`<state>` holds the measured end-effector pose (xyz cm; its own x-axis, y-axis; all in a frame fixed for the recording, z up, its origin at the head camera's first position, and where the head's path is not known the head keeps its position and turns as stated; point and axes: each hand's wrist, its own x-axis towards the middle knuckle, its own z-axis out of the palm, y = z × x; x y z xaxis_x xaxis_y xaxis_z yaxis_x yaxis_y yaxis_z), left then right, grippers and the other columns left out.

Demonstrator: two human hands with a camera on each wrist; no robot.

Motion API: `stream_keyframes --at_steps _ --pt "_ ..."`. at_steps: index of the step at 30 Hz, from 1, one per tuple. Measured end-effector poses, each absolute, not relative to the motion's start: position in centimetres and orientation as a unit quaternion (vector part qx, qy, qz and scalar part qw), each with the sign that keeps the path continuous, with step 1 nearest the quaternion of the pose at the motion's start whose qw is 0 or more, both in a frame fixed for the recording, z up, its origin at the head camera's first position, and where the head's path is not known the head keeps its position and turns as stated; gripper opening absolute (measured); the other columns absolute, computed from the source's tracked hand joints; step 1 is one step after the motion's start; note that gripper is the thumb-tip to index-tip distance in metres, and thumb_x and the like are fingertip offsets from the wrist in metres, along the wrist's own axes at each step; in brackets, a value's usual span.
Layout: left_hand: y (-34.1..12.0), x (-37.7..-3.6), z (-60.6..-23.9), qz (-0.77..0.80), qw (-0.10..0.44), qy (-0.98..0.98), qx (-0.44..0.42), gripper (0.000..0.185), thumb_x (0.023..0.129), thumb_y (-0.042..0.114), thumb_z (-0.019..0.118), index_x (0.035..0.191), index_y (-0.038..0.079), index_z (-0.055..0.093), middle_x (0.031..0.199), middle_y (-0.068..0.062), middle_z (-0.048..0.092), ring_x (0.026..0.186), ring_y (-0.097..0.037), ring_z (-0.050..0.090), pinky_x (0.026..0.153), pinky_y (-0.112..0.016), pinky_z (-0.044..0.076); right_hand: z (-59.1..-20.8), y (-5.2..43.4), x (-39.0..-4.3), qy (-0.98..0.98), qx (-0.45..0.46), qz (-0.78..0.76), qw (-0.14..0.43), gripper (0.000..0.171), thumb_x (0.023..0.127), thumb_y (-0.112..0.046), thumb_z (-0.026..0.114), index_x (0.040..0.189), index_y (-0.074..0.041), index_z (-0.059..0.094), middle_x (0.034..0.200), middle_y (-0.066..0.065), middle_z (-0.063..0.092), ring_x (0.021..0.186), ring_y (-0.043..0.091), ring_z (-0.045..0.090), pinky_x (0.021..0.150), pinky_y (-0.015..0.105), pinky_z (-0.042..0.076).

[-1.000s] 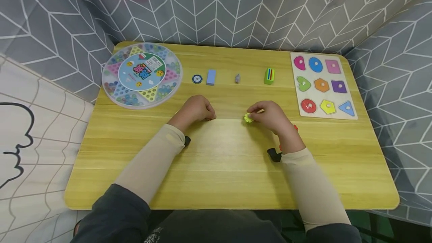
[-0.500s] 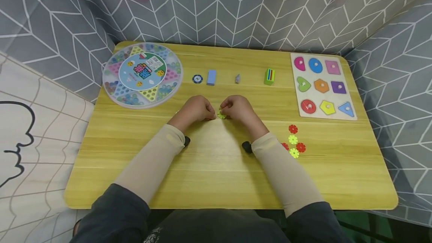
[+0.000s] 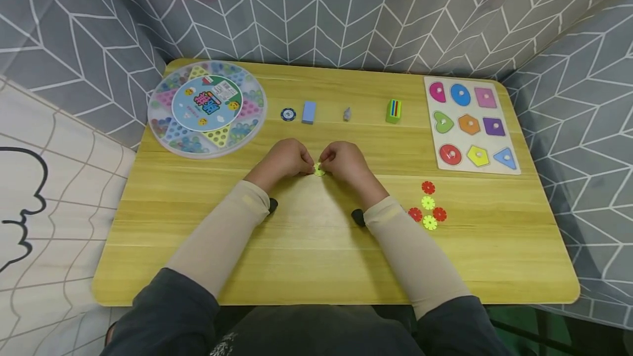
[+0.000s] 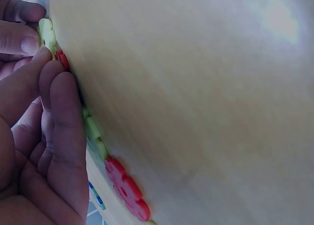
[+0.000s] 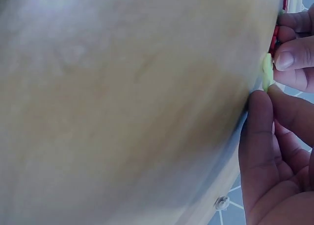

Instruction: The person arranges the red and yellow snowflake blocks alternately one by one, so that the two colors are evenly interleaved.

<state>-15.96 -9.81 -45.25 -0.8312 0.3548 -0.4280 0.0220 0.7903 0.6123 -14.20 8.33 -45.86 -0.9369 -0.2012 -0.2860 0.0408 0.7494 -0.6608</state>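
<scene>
Yellow disc (image 3: 318,169) is pinched by the right hand (image 3: 343,161) at table (image 3: 316,257) centre and pressed against a red disc (image 4: 62,59) pinched in the left hand (image 3: 287,159). One second ago the right hand was further right, apart from the left; the gap has since been closed. Five loose discs (image 3: 428,205), earlier hidden under the right wrist, are now exposed by the right sleeve.
</scene>
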Motion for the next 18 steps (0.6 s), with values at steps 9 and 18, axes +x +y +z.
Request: stream_keyframes --at_steps 9,18 --pt "-9.89 -16.08 -45.28 0.308 0.275 0.905 0.1 0.01 0.089 0.02 0.083 0.092 0.011 0.082 0.09 0.001 0.074 0.09 -0.019 0.063 0.085 -0.033 0.051 -45.53 8.08 -14.09 0.928 -0.063 -0.329 0.164 0.005 0.09 -0.006 0.079 0.094 -0.004 0.076 0.089 0.007 0.073 0.085 0.023 0.067 0.081 0.037 0.054" --pt "-9.76 -15.98 -45.47 0.308 0.269 0.907 0.105 0.009 0.089 0.02 0.082 0.089 0.012 0.08 0.09 0.0 0.073 0.088 -0.02 0.062 0.083 -0.034 0.051 -45.64 8.33 -13.93 0.921 -0.051 -0.346 0.174 0.006 0.093 -0.008 0.075 0.098 -0.004 0.075 0.094 0.007 0.073 0.089 0.023 0.066 0.083 0.037 0.053"
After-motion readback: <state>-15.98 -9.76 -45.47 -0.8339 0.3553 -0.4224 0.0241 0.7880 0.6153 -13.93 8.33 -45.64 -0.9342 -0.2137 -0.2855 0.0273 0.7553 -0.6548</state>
